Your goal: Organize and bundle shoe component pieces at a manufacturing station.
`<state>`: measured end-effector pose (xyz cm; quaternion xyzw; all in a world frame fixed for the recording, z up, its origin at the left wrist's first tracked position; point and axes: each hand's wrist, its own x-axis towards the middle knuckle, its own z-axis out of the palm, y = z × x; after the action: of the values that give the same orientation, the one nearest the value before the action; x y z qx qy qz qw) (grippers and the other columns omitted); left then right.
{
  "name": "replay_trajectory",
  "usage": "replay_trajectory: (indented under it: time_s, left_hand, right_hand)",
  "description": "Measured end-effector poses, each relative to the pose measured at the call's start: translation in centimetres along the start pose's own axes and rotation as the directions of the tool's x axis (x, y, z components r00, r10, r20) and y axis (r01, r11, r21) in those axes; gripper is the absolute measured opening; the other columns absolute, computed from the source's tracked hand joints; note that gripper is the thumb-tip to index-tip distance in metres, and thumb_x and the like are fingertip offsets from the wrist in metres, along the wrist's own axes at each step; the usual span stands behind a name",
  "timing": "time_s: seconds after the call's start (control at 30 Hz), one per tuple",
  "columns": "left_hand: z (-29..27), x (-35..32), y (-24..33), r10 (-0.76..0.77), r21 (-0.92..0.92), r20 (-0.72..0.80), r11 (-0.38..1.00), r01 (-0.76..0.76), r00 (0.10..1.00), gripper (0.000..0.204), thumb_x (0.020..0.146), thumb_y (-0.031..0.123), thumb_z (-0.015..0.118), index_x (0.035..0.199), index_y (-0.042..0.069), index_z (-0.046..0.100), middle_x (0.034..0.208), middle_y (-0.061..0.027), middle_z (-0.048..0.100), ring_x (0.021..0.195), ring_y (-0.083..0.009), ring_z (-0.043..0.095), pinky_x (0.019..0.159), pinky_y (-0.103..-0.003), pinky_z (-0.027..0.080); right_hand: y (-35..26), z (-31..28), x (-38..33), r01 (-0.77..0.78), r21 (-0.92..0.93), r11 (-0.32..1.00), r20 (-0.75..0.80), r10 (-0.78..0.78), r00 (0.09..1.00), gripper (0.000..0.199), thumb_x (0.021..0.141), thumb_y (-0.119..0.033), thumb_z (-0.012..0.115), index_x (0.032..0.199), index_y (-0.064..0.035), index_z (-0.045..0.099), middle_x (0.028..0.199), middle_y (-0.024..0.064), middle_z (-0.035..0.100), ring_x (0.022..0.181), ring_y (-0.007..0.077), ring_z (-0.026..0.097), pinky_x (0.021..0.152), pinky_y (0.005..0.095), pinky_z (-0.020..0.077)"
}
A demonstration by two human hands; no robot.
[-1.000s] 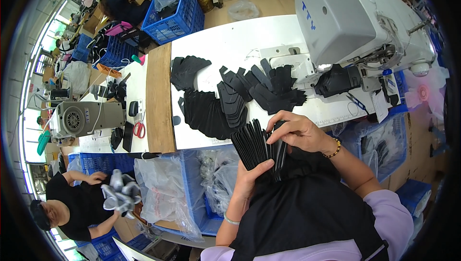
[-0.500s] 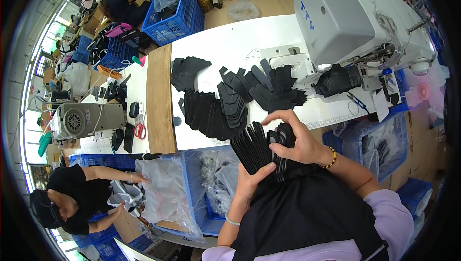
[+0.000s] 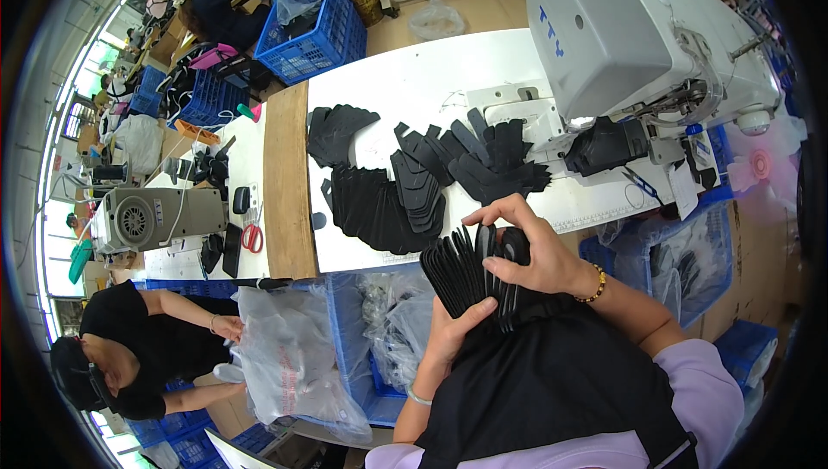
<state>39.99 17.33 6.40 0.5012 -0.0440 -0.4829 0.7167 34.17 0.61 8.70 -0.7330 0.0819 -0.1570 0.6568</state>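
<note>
A thick stack of black cut pieces (image 3: pixel 450 275) stands on edge between my hands, close to my apron. My left hand (image 3: pixel 461 324) is closed around its lower left side, thumb on the near edges. Curved over the right part of the stack, my right hand (image 3: pixel 539 253) has its fingers on the far edges and its thumb on the near side. The pieces at the right fan slightly apart. Just beyond my hands, fanned black pieces (image 3: pixel 371 206) and longer black strips (image 3: pixel 492 158) lie on the white table (image 3: pixel 414 72).
A white sewing machine (image 3: pixel 604 29) stands at the right of the table, with blue-handled snips (image 3: pixel 640 182) near it. Left is a wooden board (image 3: pixel 287 184), then red scissors (image 3: pixel 252 238). A co-worker (image 3: pixel 129 331) handles a clear plastic bag (image 3: pixel 289 357) beside a blue bin (image 3: pixel 349 331).
The stack has tilted and spread a little at its top in my hands. At the left, the co-worker's hands moved to the plastic bag, and grey-white pieces went behind it.
</note>
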Motion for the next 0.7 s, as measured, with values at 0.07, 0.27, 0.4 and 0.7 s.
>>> replay_trajectory:
  time_s: [0.07,0.27,0.4,0.7]
  left_hand:
    - [0.1,0.0,-0.1,0.004,0.003,0.004,1.000,-0.004,1.000,0.048,0.072,0.012,0.073,0.113,-0.001,0.051,0.100,-0.0059,0.059,0.091,-0.0132,0.056,0.081,-0.027,0.045]
    - [0.0,0.0,-0.1,0.032,0.040,0.031,0.999,-0.033,0.999,0.047,0.073,0.013,0.073,0.111,-0.001,0.052,0.100,-0.0059,0.059,0.089,-0.0128,0.057,0.078,-0.026,0.046]
    - [0.1,-0.1,0.2,0.036,0.098,0.046,0.994,-0.040,0.998,0.043,0.073,0.013,0.073,0.108,-0.002,0.054,0.097,-0.0053,0.060,0.086,-0.0121,0.057,0.077,-0.026,0.046]
    - [-0.1,0.0,0.0,-0.004,0.050,0.042,0.999,0.002,0.999,0.040,0.074,0.013,0.072,0.107,-0.001,0.055,0.095,-0.0051,0.060,0.085,-0.0118,0.057,0.076,-0.026,0.046]
  right_hand:
    - [0.1,0.0,0.3,-0.019,0.019,1.000,-0.004,0.019,1.000,0.030,0.078,-0.011,0.061,0.100,-0.0052,0.041,0.109,0.0107,0.056,0.101,0.0150,0.051,0.082,0.0275,0.0408]
    - [0.1,0.2,0.4,-0.059,0.100,0.993,-0.010,0.060,0.998,0.031,0.082,-0.019,0.065,0.092,-0.0068,0.039,0.105,0.0118,0.057,0.094,0.0126,0.051,0.081,0.0275,0.0400]
    - [0.1,0.1,0.3,-0.088,0.090,0.992,0.007,0.088,0.996,0.030,0.083,-0.018,0.064,0.094,-0.0075,0.039,0.104,0.0108,0.057,0.096,0.0123,0.052,0.081,0.0272,0.0396]
    - [1.1,-0.4,1.1,0.321,-0.243,0.915,0.090,-0.309,0.947,0.040,0.077,0.000,0.054,0.116,-0.0061,0.055,0.108,0.0080,0.061,0.099,0.0162,0.058,0.073,0.0264,0.0457]
